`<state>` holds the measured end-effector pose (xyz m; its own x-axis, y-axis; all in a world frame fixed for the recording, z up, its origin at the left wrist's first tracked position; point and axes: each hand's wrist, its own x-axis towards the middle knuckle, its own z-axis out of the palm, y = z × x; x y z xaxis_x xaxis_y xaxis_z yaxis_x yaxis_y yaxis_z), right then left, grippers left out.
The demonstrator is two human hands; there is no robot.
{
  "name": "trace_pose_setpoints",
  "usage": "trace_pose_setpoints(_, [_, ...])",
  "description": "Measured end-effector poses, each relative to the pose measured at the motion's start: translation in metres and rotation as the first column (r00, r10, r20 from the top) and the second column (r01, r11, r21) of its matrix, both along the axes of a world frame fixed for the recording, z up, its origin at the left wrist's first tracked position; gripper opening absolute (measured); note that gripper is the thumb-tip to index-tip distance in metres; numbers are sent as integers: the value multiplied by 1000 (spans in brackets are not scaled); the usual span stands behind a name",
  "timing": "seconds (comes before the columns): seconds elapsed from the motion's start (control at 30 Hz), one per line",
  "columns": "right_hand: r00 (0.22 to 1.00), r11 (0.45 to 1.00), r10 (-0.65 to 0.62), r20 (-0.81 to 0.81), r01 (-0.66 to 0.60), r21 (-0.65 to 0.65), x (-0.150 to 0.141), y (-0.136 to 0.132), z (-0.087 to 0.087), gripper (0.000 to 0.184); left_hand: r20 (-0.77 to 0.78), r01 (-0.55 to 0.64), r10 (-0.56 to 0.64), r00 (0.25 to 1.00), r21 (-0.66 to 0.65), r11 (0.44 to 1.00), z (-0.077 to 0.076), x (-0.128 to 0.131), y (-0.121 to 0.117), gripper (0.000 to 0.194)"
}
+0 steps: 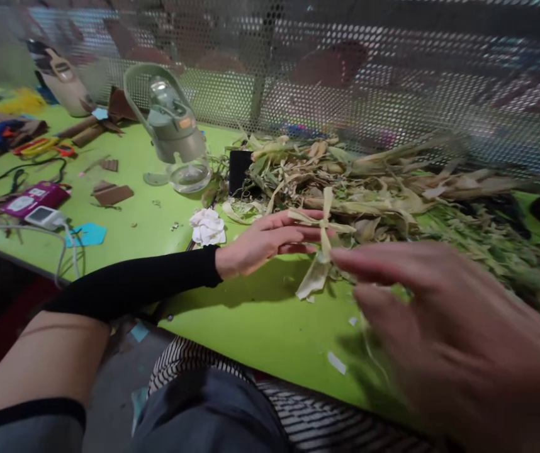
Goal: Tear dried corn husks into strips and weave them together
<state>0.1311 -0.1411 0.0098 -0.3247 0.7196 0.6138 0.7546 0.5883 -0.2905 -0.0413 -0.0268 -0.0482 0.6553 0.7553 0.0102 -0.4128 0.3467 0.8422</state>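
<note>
My left hand (263, 244) reaches over the green table with its fingers stretched out. In front of those fingertips is a small cross-shaped piece of knotted corn husk strips (325, 224), with a wider pale tail hanging below. My right hand (444, 327) is close to the camera and smeared by motion. Its fingertips meet the lower stem of the husk piece and appear to pinch it; the exact grip is partly hidden. A thin pale thread (374, 349) hangs below the right hand.
A heap of dried corn husks (326, 167) lies along the perforated metal divider (308, 69). Left of it are a black flat object (240, 173), a clear bottle (180, 135), crumpled white paper (208, 226), a purple device (34, 200) with cables, and brown scraps (113, 194).
</note>
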Motion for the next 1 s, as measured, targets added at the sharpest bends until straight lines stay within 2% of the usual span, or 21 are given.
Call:
trace_pose_setpoints(0.07, [999, 991, -51, 1, 51, 124, -1, 34, -2, 7, -7, -1, 1, 1000, -28, 1000, 0, 0, 2, 26])
trace_pose_setpoints(0.13, [993, 962, -109, 32, 98, 254, 3, 52, -15, 7, -18, -5, 5, 1000, -53, 999, -1, 0, 4, 26])
trace_pose_setpoints(0.27, [994, 972, -102, 47, 89, 219, 13, 56, -43, 11, -46, -12, 8, 999, -84, 996, -7, 1, 5, 22])
trace_pose_setpoints(0.4, [989, 976, -138, 61, 125, 181, 18, 58, -50, 14, -56, -45, 40, 998, -99, 994, -13, 1, 7, 25])
trace_pose_setpoints(0.47, [986, 978, -100, 137, 72, 197, 23, 63, -51, 22, -55, -69, 64, 996, -101, 993, -16, 1, 9, 22])
trace_pose_setpoints(0.53, [966, 977, -20, 258, -36, 208, 27, 68, -52, 28, -63, -91, 85, 994, -101, 991, -18, 0, 10, 21])
trace_pose_setpoints(0.6, [939, 976, 33, 343, -104, 189, 30, 71, -54, 27, -78, -98, 90, 993, -108, 989, -20, 0, 10, 21])
trace_pose_setpoints(0.73, [938, 986, 77, 337, -123, 115, 31, 69, -58, 19, -107, -65, 50, 993, -136, 989, -20, 1, 6, 22])
trace_pose_setpoints(0.87, [931, 953, 209, 301, -262, 150, 34, 68, -57, 29, -92, -60, 47, 995, -141, 988, -16, 1, 5, 21])
trace_pose_setpoints(0.93, [969, 952, 94, 230, -155, 265, 39, 70, -55, 32, -79, -91, 78, 994, -172, 981, -12, 0, 6, 18])
trace_pose_setpoints(1.0, [987, 924, -116, 110, 67, 377, 44, 74, -53, 29, -77, -110, 96, 992, -210, 971, -10, -1, 6, 17])
